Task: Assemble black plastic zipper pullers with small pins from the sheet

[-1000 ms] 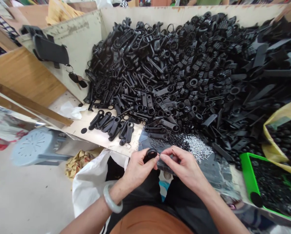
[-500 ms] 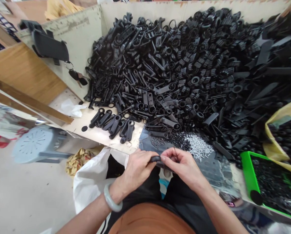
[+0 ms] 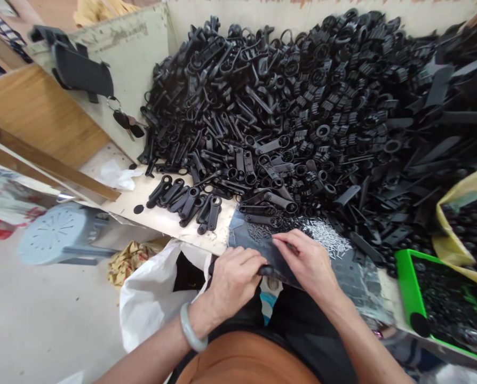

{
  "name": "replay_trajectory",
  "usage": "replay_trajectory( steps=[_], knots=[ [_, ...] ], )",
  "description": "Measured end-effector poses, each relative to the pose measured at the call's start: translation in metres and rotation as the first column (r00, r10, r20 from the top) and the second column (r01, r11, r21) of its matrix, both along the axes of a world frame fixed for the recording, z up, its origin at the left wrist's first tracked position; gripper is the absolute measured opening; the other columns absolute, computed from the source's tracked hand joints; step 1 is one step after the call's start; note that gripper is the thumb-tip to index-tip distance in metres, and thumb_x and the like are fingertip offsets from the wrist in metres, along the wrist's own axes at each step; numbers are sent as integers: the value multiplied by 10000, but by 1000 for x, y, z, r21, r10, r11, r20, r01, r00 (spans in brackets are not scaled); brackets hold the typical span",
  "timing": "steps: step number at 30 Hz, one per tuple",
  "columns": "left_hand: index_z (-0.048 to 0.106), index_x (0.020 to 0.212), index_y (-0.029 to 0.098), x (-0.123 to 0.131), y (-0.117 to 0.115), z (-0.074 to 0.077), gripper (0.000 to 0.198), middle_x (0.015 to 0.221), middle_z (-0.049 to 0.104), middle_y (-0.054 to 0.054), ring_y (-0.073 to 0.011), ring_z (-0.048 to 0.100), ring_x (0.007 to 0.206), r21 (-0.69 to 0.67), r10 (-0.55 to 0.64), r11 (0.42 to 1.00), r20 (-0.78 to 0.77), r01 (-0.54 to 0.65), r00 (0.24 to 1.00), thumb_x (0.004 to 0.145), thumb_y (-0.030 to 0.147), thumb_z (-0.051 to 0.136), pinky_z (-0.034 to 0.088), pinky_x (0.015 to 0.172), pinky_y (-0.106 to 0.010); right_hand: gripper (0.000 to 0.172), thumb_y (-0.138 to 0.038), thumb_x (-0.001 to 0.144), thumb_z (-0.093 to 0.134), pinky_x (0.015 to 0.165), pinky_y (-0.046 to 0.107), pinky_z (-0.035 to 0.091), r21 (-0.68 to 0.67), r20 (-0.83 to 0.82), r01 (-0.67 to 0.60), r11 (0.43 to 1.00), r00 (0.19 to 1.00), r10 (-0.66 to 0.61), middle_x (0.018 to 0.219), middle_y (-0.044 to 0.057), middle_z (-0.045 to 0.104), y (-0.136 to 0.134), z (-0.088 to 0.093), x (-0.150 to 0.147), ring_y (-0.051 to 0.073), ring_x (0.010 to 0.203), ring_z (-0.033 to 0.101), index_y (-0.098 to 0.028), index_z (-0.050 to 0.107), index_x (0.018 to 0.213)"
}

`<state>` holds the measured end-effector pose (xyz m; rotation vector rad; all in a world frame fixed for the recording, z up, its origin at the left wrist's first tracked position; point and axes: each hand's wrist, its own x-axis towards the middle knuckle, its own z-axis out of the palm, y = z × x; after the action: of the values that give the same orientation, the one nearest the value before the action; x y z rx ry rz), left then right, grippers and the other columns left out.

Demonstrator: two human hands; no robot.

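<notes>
Two hands, one black plastic part at the table's near edge.
Smooth, matte, rounded end clenched in left hand; long axis runs left-right; right hand fingers pinched together, contents indiscernible.

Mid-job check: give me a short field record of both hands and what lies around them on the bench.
left hand: closed round a black part at the bench edge
right hand: fingertips down on the mat beside that part; any pinch cannot be told
pins: silvery pile on the mat, just beyond the right hand
heap: black plastic parts covering the back of the bench
row: black arms laid side by side, left of the mat
tray: green, far right, holding small black pieces
bag: white, open, below the bench edge
</notes>
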<state>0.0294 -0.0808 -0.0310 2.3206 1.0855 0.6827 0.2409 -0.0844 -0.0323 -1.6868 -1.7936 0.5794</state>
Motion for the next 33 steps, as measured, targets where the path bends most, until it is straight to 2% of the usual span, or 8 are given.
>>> replay_trajectory(
  steps=[3, 8, 12, 14, 18, 21, 26, 33],
  knots=[
    [706, 1048, 207, 3, -2, -7, 287, 1053, 788, -46, -233, 659, 855, 158, -32, 986, -114, 50, 993, 845, 30, 608, 471, 772, -392, 239, -372, 1025, 547, 710, 316, 518, 14, 37, 40, 999, 999, -40, 919, 46, 731, -3, 2, 14, 189, 748, 671, -252, 751, 988],
    [715, 1037, 212, 0, 4, -6, 272, 1009, 795, -56, -215, 666, 827, 104, 5, 995, -8, -4, 1000, 886, 41, 567, 486, 766, -371, 253, -326, 1048, 496, 731, 300, 518, -14, 135, -104, 994, 985, 105, 1009, 46, 728, -1, 6, 19, 192, 859, 708, -265, 741, 1035],
    [735, 948, 211, 1, 4, 1, 167, 938, 786, -53, -208, 693, 859, -184, 129, 979, 189, -94, 973, 926, 133, 589, 515, 807, -341, 271, -309, 1054, 480, 633, 262, 478, -53, 253, -162, 985, 952, 170, 1009, 33, 734, 4, 2, 13, 171, 811, 708, -286, 749, 1040],
    [739, 878, 201, 4, 4, 6, 110, 888, 778, -46, -202, 698, 838, -419, 284, 894, 257, -158, 924, 921, 227, 642, 526, 787, -317, 274, -305, 1052, 476, 619, 262, 466, -52, 254, -146, 988, 955, 154, 1003, 36, 731, 6, 1, 12, 169, 791, 699, -280, 748, 1036],
    [739, 824, 176, 12, 6, 17, 201, 784, 765, -39, -192, 693, 769, -769, 540, 631, 342, -101, 769, 849, 376, 734, 537, 759, -300, 255, -354, 1035, 518, 649, 287, 480, -25, -14, -78, 997, 997, 78, 943, 45, 715, 0, 7, 10, 172, 742, 656, -248, 743, 975],
    [738, 818, 172, 19, 6, 27, 238, 740, 749, -34, -167, 667, 725, -852, 591, 521, 399, 46, 702, 808, 407, 777, 525, 736, -279, 218, -391, 993, 611, 617, 281, 476, -49, -340, -14, 999, 940, -3, 910, 49, 713, -12, 18, 4, 169, 715, 626, -234, 751, 935],
    [726, 743, 170, 28, 2, 35, 270, 705, 711, -23, -132, 594, 657, -861, 593, 495, 430, 112, 681, 777, 422, 816, 489, 675, -253, 211, -408, 948, 681, 553, 263, 451, -66, -550, 38, 997, 832, -68, 839, 42, 702, -27, 27, -10, 152, 643, 594, -230, 784, 903],
    [728, 740, 170, 31, -6, 33, 304, 676, 698, -22, -122, 552, 612, -877, 627, 470, 412, 101, 661, 750, 455, 836, 459, 640, -247, 234, -426, 947, 684, 538, 255, 448, -54, -555, 24, 998, 830, -50, 833, 47, 704, -29, 24, -10, 150, 632, 598, -225, 788, 890]
  ],
)
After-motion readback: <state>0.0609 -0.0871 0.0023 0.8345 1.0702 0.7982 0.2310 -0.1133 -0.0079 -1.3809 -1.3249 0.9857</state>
